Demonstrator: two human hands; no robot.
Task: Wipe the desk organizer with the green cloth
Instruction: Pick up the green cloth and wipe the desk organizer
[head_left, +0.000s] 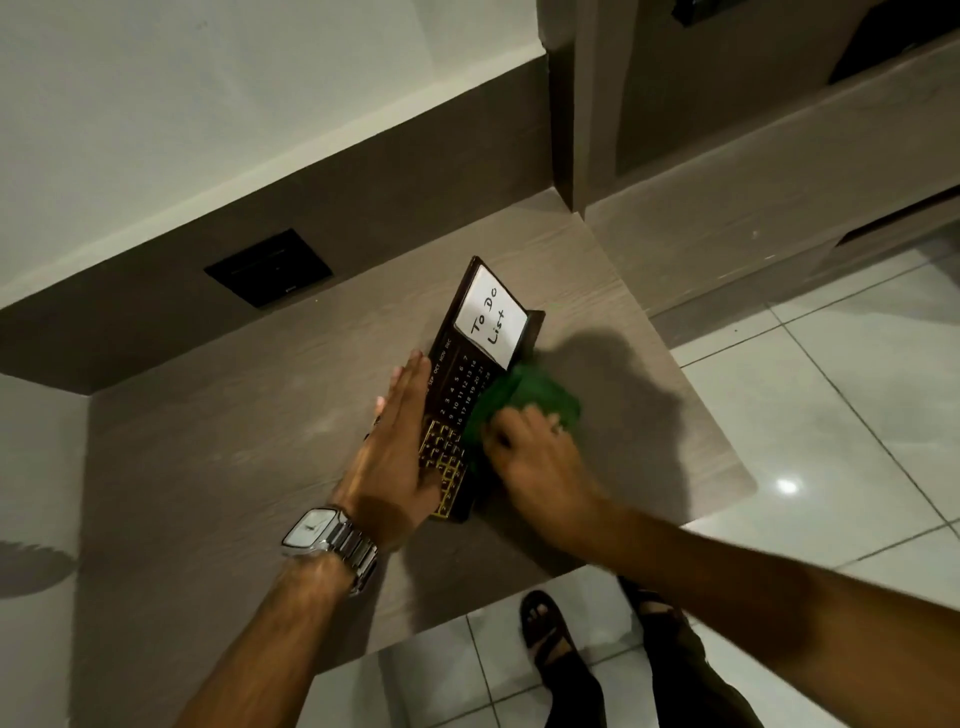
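The desk organizer (470, 387) looks like a stiff, hard thing, probably of dark plastic or lacquered wood, with a smooth face that may slide easily on the smooth desk (234, 441), so I judge it must be braced while it is wiped. It seems light, because a flat hand alone steadies it. A good place to hold it is its long edge at about 9 o'clock, away from the white note, which is only paper and could bend or come off if the cloth catches it. The organizer lies near the middle of the desk, its long axis running from about 1 o'clock to 7 o'clock. It is dark brown; at the far end there is a white card (491, 318) with "To Do List" written by hand, in the middle rows of months and date numbers, and at the near end a gold lattice pattern. The left hand (397, 447) lies flat and open, fingers straight and close together, pressing the organizer's left edge and near end. The right hand (535, 457) is closed around the green cloth (524, 397), which is soft and bunched, touching the organizer's right side at about 3 o'clock. The cloth is blurred, so its exact folds cannot be told.
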